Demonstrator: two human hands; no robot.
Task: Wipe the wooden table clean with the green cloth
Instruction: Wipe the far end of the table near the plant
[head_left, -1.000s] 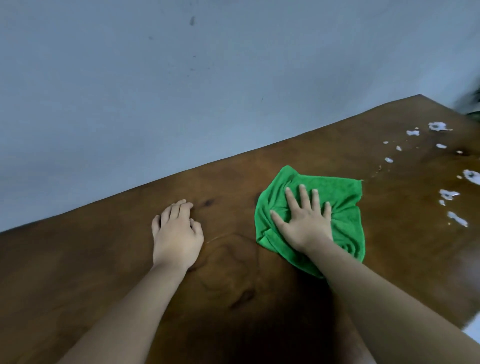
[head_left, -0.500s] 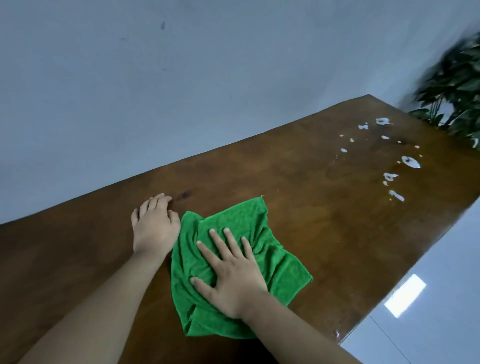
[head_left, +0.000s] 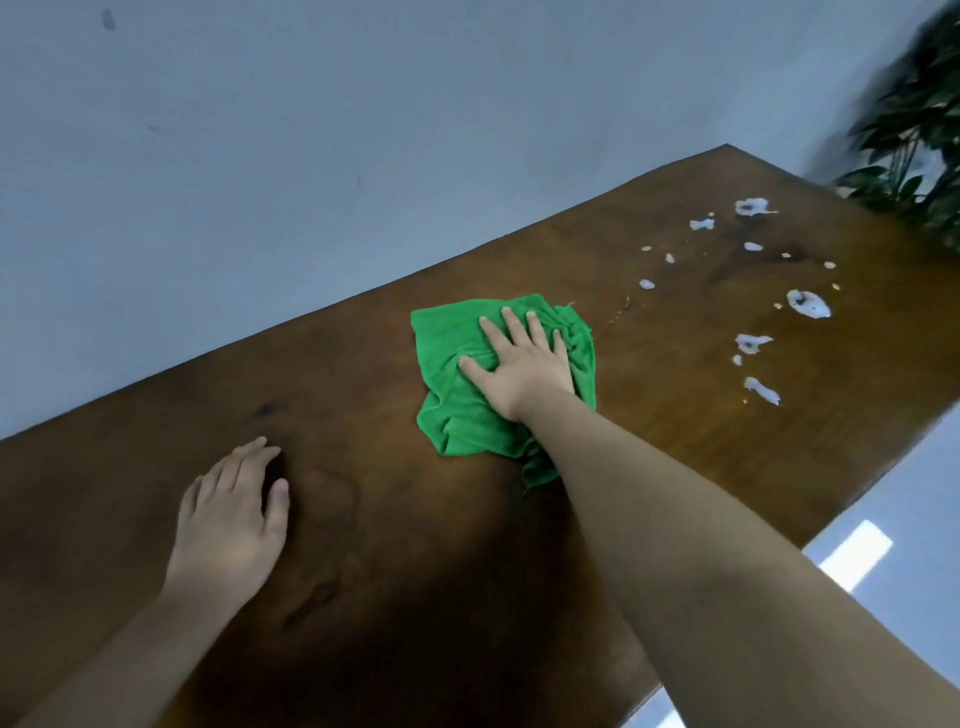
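Note:
The green cloth (head_left: 457, 395) lies crumpled on the dark wooden table (head_left: 363, 519), near its middle. My right hand (head_left: 519, 364) presses flat on the cloth with its fingers spread, pointing toward the wall. My left hand (head_left: 231, 514) rests palm down on the bare wood to the left, holding nothing. Several white spill patches (head_left: 808, 304) dot the table's far right part, a short way beyond the cloth. A thin streak (head_left: 618, 317) of crumbs lies just right of the cloth.
A pale blue wall (head_left: 311, 156) runs along the table's far edge. A leafy potted plant (head_left: 914, 130) stands past the far right corner. The table's right edge drops to a glossy light floor (head_left: 883, 545).
My right hand has pushed the cloth away from my left hand, toward the right and the wall. My left hand has stayed on the wood. The view has shifted.

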